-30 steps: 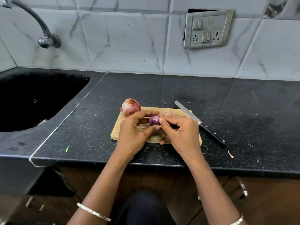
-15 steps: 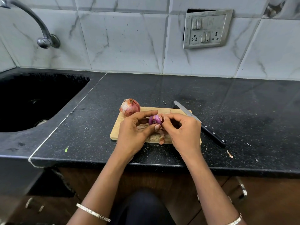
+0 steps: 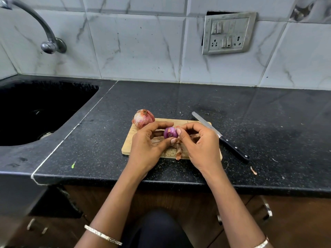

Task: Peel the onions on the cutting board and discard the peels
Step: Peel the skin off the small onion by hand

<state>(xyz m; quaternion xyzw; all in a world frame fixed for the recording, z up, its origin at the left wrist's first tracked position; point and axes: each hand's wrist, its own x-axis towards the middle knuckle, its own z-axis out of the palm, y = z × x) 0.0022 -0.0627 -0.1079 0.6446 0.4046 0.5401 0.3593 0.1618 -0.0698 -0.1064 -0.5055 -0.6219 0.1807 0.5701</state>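
Small onion (image 3: 170,132) — purple and glossy, mostly bare by the look of it — is held between both hands just above the cutting board (image 3: 128,148). The left hand (image 3: 146,149) grips it, thumb below and fingers over the top. The right hand (image 3: 200,145) pinches peel (image 3: 178,151) at its right side, where a brown strip trails down to the board. To finish cleanly, I'd keep the left grip firm, draw the strip off in one piece, then rotate to check for scraps. The larger onion (image 3: 143,119) at the board's far left corner is unpeeled — the knife (image 3: 220,136) lies across the far right corner.
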